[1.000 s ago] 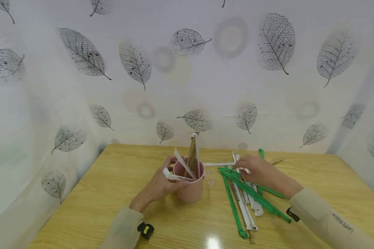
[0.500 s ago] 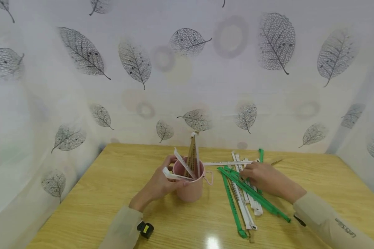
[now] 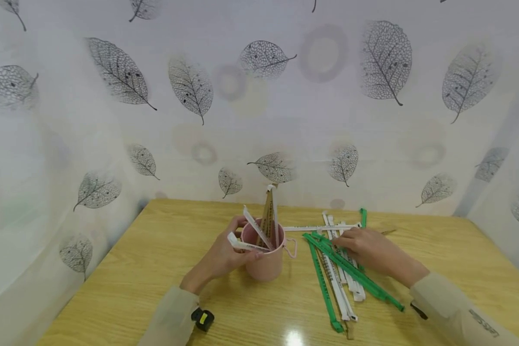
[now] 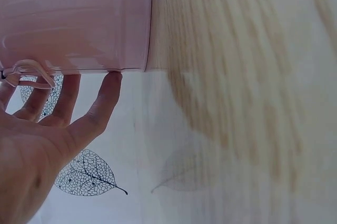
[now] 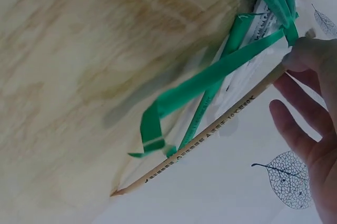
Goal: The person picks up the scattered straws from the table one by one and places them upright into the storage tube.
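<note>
My left hand [image 3: 225, 254] grips a pink mug [image 3: 265, 266] from its left side, thumb at the near rim. Inside the mug stand several paper-wrapped straws [image 3: 268, 216], white and brown, leaning various ways. In the left wrist view, fingertips [image 4: 111, 79] rest against the mug wall near its base. To the right, my right hand [image 3: 372, 250] is over a pile of wrapped straws. The right wrist view has its thumb and fingers pinching a brown-wrapped straw [image 5: 210, 129] near one end. Green-wrapped straws [image 3: 354, 271] lie across white-wrapped ones [image 3: 339, 295] beside the hand.
The mug's thin pink handle [image 3: 291, 247] points toward the pile. A single white straw [image 3: 302, 228] lies crosswise behind the handle. The wooden table [image 3: 155, 269] ends at a leaf-printed backdrop [image 3: 259, 120].
My right hand has shifted right across the pile, uncovering the end of the crosswise white straw. The brown straw's far tip has swung slightly nearer. My left hand still holds the mug.
</note>
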The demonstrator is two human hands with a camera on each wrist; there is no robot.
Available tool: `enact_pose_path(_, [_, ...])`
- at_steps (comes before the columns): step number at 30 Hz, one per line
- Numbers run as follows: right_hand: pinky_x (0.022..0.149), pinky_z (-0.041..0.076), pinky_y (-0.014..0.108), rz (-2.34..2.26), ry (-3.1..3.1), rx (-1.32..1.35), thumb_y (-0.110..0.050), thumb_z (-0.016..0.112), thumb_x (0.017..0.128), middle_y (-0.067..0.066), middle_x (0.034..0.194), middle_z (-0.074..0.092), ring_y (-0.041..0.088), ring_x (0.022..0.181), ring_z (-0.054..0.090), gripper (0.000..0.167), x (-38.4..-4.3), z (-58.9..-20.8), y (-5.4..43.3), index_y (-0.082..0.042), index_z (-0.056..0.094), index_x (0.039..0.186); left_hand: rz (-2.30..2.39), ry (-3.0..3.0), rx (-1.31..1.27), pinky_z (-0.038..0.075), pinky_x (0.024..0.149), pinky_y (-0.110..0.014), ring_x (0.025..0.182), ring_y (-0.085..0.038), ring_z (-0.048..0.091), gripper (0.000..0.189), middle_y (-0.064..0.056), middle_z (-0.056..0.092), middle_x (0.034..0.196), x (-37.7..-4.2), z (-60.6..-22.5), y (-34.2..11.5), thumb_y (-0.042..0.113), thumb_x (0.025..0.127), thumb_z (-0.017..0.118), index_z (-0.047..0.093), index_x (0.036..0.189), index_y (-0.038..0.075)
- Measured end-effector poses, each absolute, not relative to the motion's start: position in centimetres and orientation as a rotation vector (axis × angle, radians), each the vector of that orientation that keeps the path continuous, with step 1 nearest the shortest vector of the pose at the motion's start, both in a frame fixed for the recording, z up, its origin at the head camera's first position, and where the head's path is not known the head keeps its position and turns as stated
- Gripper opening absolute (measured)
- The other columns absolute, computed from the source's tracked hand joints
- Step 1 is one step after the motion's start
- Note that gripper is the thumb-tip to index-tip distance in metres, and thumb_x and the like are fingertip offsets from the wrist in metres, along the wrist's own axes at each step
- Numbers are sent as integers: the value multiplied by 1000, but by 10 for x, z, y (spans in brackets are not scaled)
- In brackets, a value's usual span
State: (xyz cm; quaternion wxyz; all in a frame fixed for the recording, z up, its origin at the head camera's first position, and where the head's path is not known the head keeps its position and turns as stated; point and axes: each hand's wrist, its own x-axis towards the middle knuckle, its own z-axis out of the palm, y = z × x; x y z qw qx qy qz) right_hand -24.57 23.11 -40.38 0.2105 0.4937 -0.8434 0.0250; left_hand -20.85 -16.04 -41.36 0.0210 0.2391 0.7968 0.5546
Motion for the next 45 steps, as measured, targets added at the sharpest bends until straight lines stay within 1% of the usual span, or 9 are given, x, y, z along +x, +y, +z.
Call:
enact_pose_path(2, [72,61,35,56,-2290,1365,3,84,73,2,95,76,18,85,72,43,-245,-402,231,-12,76,114,1718,2471,747,58,94,-32,121,-28,61,76,-11,49,137,-208,-413,-160,31,86,82,39,149,24])
enact_pose_path(6, [65,58,27,95,-2152,1378,-12,58,103,2,97,75,15,81,70,24,-247,-394,231,-13,75,120,1716,2473,751,58,93,-32,120,-28,61,76,-12,49,137,-207,-412,-161,31,86,81,39,149,24])
enact_pose_path(9, [59,51,18,174,-2046,1394,-23,30,110,2,95,72,10,73,65,47,-250,-386,230,-11,74,120,1717,2477,743,59,93,-32,120,-28,60,76,-12,50,136,-207,-412,-161,30,86,82,40,149,25])
enact_pose_path(13, [57,44,15,299,-1966,1406,-24,35,110,4,94,70,8,68,60,44,-254,-372,227,-5,74,115,1701,2495,722,58,94,-32,120,-25,60,76,-8,50,136,-207,-411,-160,30,85,83,40,148,27])
enact_pose_path(28, [72,57,15,656,-1954,1317,-28,52,104,9,105,74,16,84,71,34,-251,-322,204,-3,72,115,1690,2491,730,58,94,-31,120,-23,61,77,-5,49,138,-210,-415,-159,34,86,82,38,149,29])
enact_pose_path(34, [73,58,14,809,-1855,1334,-9,64,95,14,106,75,13,87,71,23,-247,-302,186,0,72,115,1686,2497,737,59,92,-33,118,-24,62,76,-8,50,138,-209,-414,-159,35,86,82,38,149,29])
enact_pose_path(37, [72,58,14,911,-1826,1302,6,69,84,14,104,76,8,89,71,29,-244,-292,175,1,73,113,1679,2502,727,59,93,-34,119,-25,61,77,-8,50,138,-209,-413,-159,34,86,82,38,149,28])
enact_pose_path(40, [72,58,15,1035,-1807,1270,16,70,77,8,105,76,4,91,71,37,-243,-283,165,4,73,112,1675,2503,706,58,94,-34,120,-24,61,78,-6,49,139,-209,-412,-159,34,86,82,38,150,27])
enact_pose_path(45, [71,60,18,1219,-1766,1245,21,69,76,-4,108,75,7,91,72,37,-242,-273,150,8,72,111,1674,2500,710,58,94,-34,119,-25,61,80,-8,49,140,-208,-412,-160,34,86,81,37,151,22])
